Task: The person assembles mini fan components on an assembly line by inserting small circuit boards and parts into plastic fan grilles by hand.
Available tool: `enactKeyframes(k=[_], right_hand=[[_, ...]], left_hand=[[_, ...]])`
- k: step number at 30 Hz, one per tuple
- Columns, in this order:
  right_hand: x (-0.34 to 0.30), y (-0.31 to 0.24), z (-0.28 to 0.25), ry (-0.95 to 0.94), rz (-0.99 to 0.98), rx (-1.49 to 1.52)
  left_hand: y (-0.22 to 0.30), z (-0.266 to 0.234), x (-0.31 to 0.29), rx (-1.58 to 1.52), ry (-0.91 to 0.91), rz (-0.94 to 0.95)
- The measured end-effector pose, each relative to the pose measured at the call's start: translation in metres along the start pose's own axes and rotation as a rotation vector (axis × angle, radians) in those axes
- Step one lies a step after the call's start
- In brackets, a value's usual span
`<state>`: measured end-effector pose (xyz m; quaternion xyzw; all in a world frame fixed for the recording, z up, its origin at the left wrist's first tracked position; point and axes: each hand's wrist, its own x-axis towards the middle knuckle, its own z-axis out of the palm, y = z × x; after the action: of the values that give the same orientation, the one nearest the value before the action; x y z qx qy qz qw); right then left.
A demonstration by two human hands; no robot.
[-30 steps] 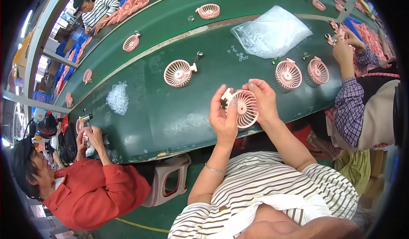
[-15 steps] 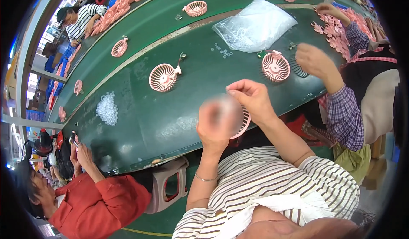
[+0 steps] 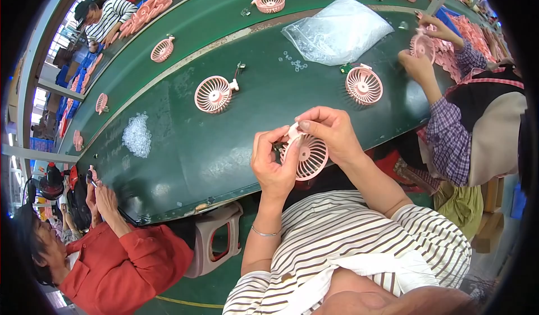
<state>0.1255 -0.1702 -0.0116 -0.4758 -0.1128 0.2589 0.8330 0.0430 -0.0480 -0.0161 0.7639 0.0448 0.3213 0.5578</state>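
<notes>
In front of my chest, over the near edge of the green table, I hold a pink round fan housing with a slotted face. My left hand is closed around its short neck, and a small dark part shows between the fingers. My right hand pinches thumb and fingertips at the tip of the neck; whatever small piece is in that pinch is hidden. Beyond my hands, a similar fan housing with a wired circuit board lies on the left, and another housing on the right.
A heap of small clear rings lies at left, with several loose rings near a clear plastic bag. A conveyor carries more housings along the far side. Co-workers sit left and right; the right one's hands hold a housing.
My hands keep hold of the fan housing, now turned so its slotted face shows more. The right co-worker has lifted a housing from the table. Housings on the conveyor have shifted slightly.
</notes>
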Motion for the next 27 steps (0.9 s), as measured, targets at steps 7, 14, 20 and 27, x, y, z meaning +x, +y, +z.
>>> enactKeyframes(k=[7,14,20,27], right_hand=[[-0.014,-0.005,0.013,-0.099,-0.071,-0.22],[-0.031,0.003,0.024,-0.052,-0.667,-0.999],[-0.007,0.002,-0.005,-0.244,-0.784,-0.932],[0.0,-0.003,-0.016,-0.166,-0.473,-0.574]], left_hand=[[-0.01,0.001,-0.009,-0.053,0.171,0.039],[-0.016,0.002,-0.01,0.002,0.065,0.036],[-0.012,0.006,-0.008,0.05,0.068,0.054],[-0.01,0.016,0.009,-0.023,0.032,-0.012]])
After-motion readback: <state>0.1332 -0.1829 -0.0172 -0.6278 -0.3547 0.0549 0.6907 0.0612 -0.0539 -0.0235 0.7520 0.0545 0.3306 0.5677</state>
